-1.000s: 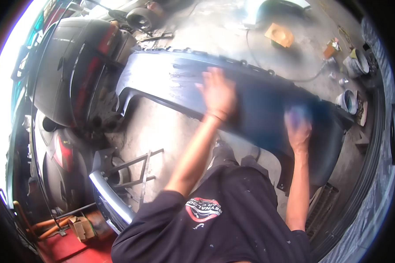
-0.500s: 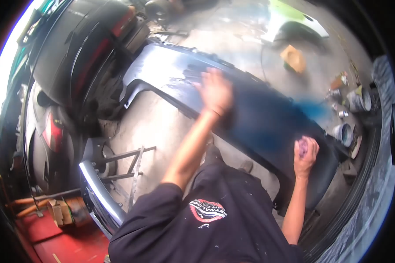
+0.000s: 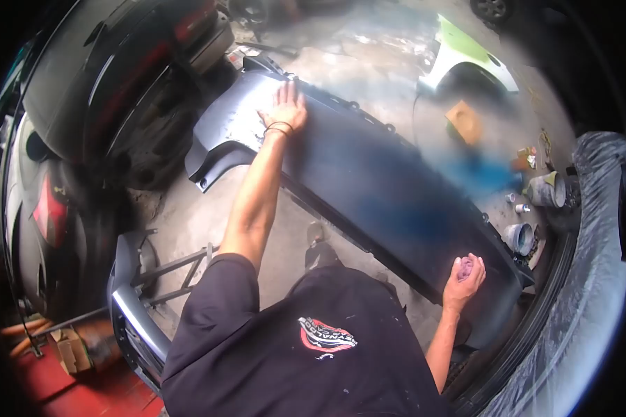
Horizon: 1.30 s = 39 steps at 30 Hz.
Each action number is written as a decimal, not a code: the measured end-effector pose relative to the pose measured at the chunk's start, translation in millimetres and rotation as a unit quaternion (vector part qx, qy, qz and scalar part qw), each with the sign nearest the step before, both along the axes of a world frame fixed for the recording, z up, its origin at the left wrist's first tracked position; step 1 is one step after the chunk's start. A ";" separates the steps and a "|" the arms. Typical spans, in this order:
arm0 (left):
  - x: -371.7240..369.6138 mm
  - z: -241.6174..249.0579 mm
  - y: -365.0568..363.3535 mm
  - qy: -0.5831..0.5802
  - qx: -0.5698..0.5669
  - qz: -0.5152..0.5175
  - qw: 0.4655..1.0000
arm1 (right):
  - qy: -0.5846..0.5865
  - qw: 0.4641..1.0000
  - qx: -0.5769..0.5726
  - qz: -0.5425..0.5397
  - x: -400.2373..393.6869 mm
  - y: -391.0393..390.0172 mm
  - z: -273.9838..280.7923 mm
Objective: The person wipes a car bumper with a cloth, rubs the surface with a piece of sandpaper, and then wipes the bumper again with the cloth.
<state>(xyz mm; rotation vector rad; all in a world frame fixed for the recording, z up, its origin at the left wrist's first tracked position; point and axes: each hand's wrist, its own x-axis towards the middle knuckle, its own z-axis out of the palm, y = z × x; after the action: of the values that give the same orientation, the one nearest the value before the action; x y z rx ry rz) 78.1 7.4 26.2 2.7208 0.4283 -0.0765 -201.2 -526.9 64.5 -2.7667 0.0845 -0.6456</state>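
Note:
A long dark grey car body panel [image 3: 375,177], shaped like a bumper cover, lies slantwise in front of me. My left hand [image 3: 285,111] rests flat on its shiny far-left part, fingers stretched out, with a thin dark band on the wrist. Over the near right end of the panel, my right hand [image 3: 464,281] is closed around a crumpled purple pad [image 3: 465,269]. Its exact kind is too small to make out, and the fingers hide part of it.
Dark cars [image 3: 111,83] stand close on the left. Another bumper [image 3: 135,313] leans by a metal stand [image 3: 177,274]. A lime-green fender [image 3: 459,52] and a cardboard piece [image 3: 464,122] lie beyond. Buckets [image 3: 518,238] and plastic sheeting [image 3: 595,229] are at the right.
My left hand has slid left and away from me over the panel, and its blur is gone. My right hand keeps the purple pad. The whole view has shifted somewhat.

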 end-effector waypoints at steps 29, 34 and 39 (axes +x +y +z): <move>-5.7 -6.1 101.1 -0.032 0.075 -0.003 0.997 | 0.079 0.993 0.070 0.043 107.4 270.4 -2.8; 45.2 -29.5 212.7 -0.019 0.035 -0.128 0.991 | 0.078 0.995 0.006 0.057 171.2 399.1 -9.7; -104.2 8.9 264.3 0.002 0.045 -0.255 0.966 | 0.058 0.997 -0.015 0.040 192.9 419.5 -18.7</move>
<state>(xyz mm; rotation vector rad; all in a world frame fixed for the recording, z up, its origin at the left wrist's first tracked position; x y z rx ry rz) -26.1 271.7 35.0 2.8495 -0.2843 -0.2033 -8.3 -107.4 45.9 -2.8181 -0.0122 -0.4690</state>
